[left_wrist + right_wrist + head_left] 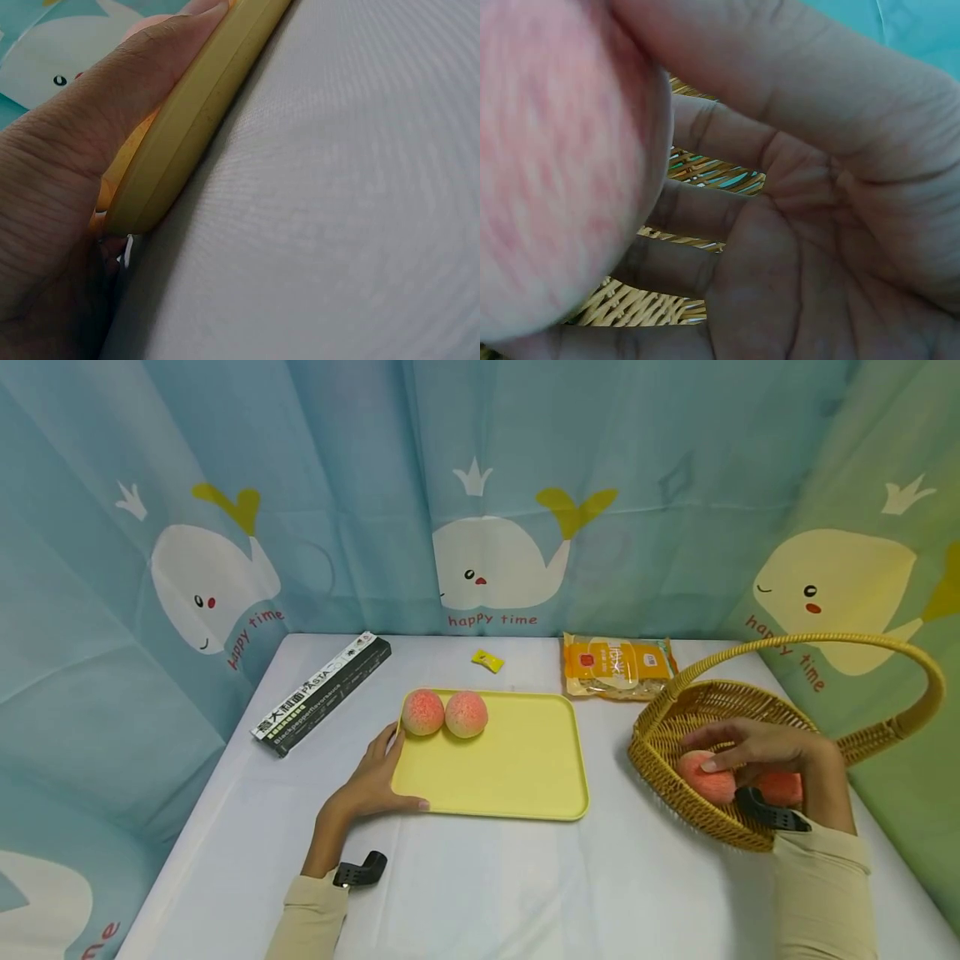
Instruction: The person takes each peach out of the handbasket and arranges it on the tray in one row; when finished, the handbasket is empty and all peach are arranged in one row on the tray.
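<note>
In the head view, my left hand (377, 779) holds the near left corner of a yellow tray (517, 768), its thumb along the front rim and its fingers at the left side. The left wrist view shows the thumb (142, 67) lying over the tray's rim (187, 127). Two pink peaches (423, 712) (467, 714) sit side by side at the tray's far left. My right hand (772, 749) reaches into a wicker basket (675, 785) and grips a peach (705, 777) between thumb and fingers. Another peach (780, 787) lies partly hidden beneath that hand.
A black-and-white pasta box (322, 693) lies left of the tray. Behind the tray are a small yellow packet (488, 661) and an orange food bag (618, 668). The basket's tall handle (922, 693) arches over its right side. A whale-print curtain (360, 527) hangs behind the white table (480, 893).
</note>
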Available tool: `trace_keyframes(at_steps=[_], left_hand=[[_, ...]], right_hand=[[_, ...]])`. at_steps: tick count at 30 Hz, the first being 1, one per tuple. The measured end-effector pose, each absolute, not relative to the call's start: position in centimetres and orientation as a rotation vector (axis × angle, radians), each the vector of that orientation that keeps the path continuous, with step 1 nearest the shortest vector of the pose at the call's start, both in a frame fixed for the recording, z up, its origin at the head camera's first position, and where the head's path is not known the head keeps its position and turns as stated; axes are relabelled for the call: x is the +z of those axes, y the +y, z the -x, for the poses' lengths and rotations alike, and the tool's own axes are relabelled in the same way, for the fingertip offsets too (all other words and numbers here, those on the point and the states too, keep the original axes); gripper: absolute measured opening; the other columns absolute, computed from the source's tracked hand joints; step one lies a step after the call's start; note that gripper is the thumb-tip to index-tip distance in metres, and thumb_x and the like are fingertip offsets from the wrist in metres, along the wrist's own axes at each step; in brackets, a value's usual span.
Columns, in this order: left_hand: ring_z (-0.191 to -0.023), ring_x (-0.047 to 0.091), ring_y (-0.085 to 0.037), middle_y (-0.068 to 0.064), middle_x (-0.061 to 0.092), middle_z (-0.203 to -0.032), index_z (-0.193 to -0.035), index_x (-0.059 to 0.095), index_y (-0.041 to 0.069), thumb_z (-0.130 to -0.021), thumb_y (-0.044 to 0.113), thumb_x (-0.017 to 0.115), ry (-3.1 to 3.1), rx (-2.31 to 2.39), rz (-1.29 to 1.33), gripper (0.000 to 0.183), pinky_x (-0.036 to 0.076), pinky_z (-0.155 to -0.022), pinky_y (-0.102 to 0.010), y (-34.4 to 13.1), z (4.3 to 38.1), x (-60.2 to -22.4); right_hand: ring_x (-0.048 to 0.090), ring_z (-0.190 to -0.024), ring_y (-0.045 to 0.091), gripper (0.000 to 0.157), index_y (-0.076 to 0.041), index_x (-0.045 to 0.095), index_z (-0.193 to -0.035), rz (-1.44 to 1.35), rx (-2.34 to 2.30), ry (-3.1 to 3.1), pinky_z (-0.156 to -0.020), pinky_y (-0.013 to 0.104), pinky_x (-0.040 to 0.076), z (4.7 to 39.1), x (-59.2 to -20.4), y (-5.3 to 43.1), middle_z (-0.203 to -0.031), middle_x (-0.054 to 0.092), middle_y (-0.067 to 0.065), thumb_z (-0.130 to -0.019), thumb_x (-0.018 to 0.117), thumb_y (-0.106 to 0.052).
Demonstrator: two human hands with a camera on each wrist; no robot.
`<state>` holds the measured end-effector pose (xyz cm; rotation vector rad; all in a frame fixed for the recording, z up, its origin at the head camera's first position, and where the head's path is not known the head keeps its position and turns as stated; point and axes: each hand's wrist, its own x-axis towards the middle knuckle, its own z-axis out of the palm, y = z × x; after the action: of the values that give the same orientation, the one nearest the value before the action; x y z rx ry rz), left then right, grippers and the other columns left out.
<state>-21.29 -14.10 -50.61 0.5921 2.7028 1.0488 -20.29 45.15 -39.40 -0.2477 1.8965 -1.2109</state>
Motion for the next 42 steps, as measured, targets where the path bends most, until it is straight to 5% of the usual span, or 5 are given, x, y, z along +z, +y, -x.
trace_keyframes(at_steps=[14,33,42], left_hand=[[-0.15,0.007,-0.04,-0.017,0.001,-0.163,-0.158,0.005,0.01,-0.06,0.056,0.085,2.703,1.037,-0.597,0.135,0.02,-0.115,-0.063,-14.1,21.2,-50.5],[-0.149,0.008,-0.04,-0.015,0.003,-0.163,-0.159,0.002,0.016,-0.059,0.059,0.084,2.691,1.046,-0.586,0.136,0.021,-0.114,-0.065,-14.1,21.2,-50.5],[-0.149,0.009,-0.04,-0.016,0.005,-0.163,-0.159,0.001,0.018,-0.059,0.059,0.085,2.696,1.058,-0.599,0.137,0.021,-0.113,-0.065,-14.1,21.3,-50.5]], right_hand=[[0.063,-0.108,0.018,0.055,0.011,0.031,-0.145,0.226,-1.198,1.875,-0.087,0.043,0.055,20.2,-39.4,44.9,-0.128,0.06,0.002,-0.099,0.053,-0.008],[0.064,-0.102,0.021,0.04,0.005,0.042,-0.14,0.177,-1.252,1.793,-0.087,0.043,0.055,20.0,-40.4,45.0,-0.121,0.062,0.007,-0.103,0.044,-0.009],[0.063,-0.099,0.018,0.041,0.001,0.038,-0.146,0.305,-1.269,1.766,-0.082,0.043,0.057,20.1,-40.1,45.0,-0.132,0.059,-0.01,-0.106,0.035,-0.01]])
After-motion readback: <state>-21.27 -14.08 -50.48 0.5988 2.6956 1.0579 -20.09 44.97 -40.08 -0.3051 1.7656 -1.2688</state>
